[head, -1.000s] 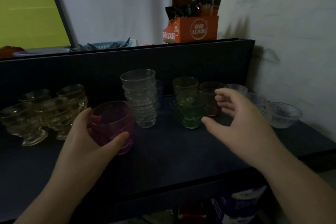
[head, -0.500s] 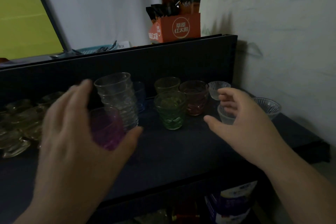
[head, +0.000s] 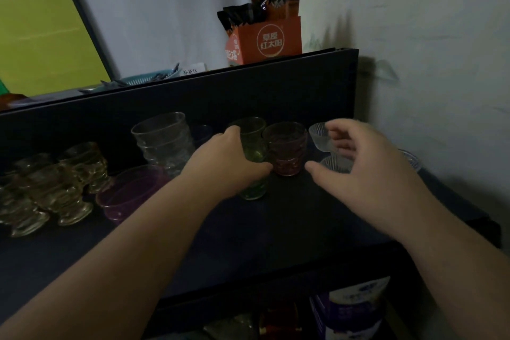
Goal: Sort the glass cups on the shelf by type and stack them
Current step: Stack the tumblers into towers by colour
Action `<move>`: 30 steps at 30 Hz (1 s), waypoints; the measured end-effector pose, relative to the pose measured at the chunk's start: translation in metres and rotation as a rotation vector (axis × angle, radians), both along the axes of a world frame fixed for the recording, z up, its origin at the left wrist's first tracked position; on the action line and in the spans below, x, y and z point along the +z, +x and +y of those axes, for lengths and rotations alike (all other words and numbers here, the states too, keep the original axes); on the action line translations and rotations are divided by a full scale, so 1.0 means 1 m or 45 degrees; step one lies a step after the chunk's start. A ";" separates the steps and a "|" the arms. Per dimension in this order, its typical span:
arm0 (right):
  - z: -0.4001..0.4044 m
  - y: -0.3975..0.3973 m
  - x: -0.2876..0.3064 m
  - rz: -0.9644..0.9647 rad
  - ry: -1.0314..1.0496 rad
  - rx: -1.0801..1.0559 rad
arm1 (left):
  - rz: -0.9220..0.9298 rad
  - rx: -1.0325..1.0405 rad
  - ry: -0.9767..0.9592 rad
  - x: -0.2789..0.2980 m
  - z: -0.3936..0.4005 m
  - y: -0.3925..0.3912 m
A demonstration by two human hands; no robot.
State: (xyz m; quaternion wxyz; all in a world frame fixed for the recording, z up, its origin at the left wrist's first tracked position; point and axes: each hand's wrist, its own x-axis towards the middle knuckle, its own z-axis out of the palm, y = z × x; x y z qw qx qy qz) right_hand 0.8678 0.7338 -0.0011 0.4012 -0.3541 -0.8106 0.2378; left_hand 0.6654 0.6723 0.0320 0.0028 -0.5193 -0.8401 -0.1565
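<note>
Head camera view first: the left hand [head: 230, 163] has its fingers curled round the green tumbler [head: 252, 165], thumb at the near side, gripping it about the middle. A second ago that hand was on the purple tumbler [head: 129, 193]; it has since let go and crossed to the right, leaving the purple one standing on the shelf [head: 276, 229] beside the clear stack [head: 165, 141]. The right hand [head: 367, 174] hovers open, fingers loosely spread and slightly bent, thumb out, touching nothing that I can see, and it has kept roughly that pose above the small ribbed bowls [head: 321, 138].

I'd judge the purple cup is placed for now and the coloured tumblers are the group in hand; the green one looks set to be lifted, perhaps to nest with its neighbours.

The green glass is translucent, with a faceted, bumpy lower body. Touching it on the right is a dark red tumbler [head: 287, 149] of the same cut. The clear stack shows ridged, wavy walls, several nested. At far left, amber footed cups [head: 52, 188] sit clustered, moulded and knobbly, on flared bases. An orange carton [head: 266, 40] of sachets stands on the ledge above.
</note>
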 end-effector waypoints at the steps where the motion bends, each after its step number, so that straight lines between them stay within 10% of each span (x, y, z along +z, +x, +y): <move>1: 0.006 -0.004 0.005 -0.039 0.004 0.004 | -0.004 -0.003 -0.001 0.003 -0.003 0.000; 12: 0.054 -0.069 0.050 -0.775 -0.186 0.116 | -0.021 0.003 0.387 0.101 -0.015 -0.019; 30: 0.050 -0.024 0.073 -0.315 -0.161 0.153 | -0.266 0.006 0.055 0.062 0.097 -0.033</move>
